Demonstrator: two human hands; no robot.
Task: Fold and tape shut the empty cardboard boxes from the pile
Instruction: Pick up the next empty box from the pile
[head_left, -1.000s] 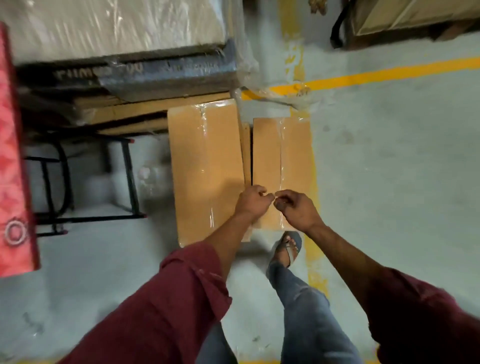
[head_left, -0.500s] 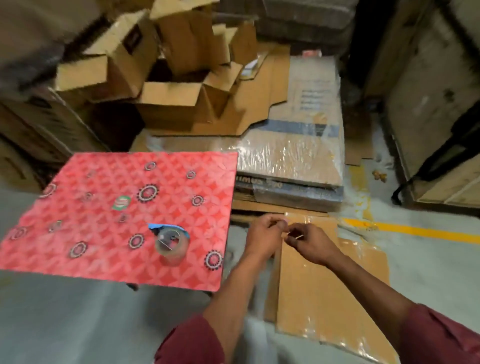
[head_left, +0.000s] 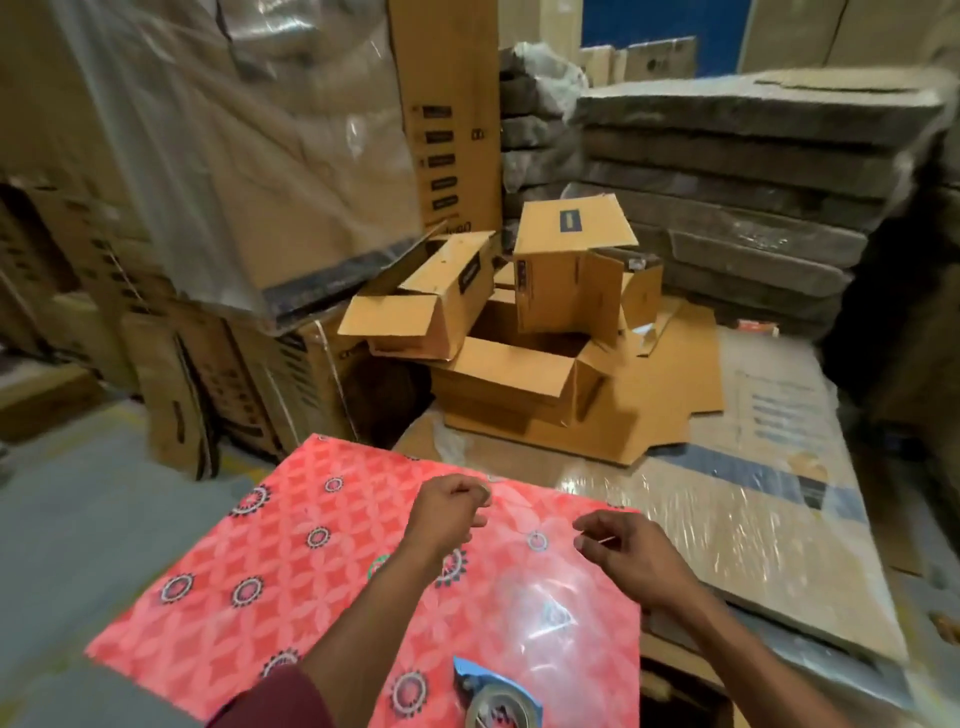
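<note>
Head view: I see stacked wrapped slabs (head_left: 727, 171) at back right and a tall plastic-wrapped carton (head_left: 291, 156) at back left. Below them a flat shrink-wrapped pallet load (head_left: 753, 499) carries the pile of empty cardboard boxes (head_left: 519, 332), flaps open, tumbled on flattened cardboard, well beyond both hands. Nearer me is the red patterned bench (head_left: 291, 561). My left hand (head_left: 449, 512) hovers over its far edge, fingers curled closed into a loose fist, thumb pressed to forefinger; whether it pinches anything I cannot tell. My right hand (head_left: 631, 553) is over the bench's right side, apart from the left, fingers curled with the tips pinched on something thin and pale, too small to name. A tape roll in a blue dispenser (head_left: 496, 699) sits on the bench's near edge, between my forearms.
</note>
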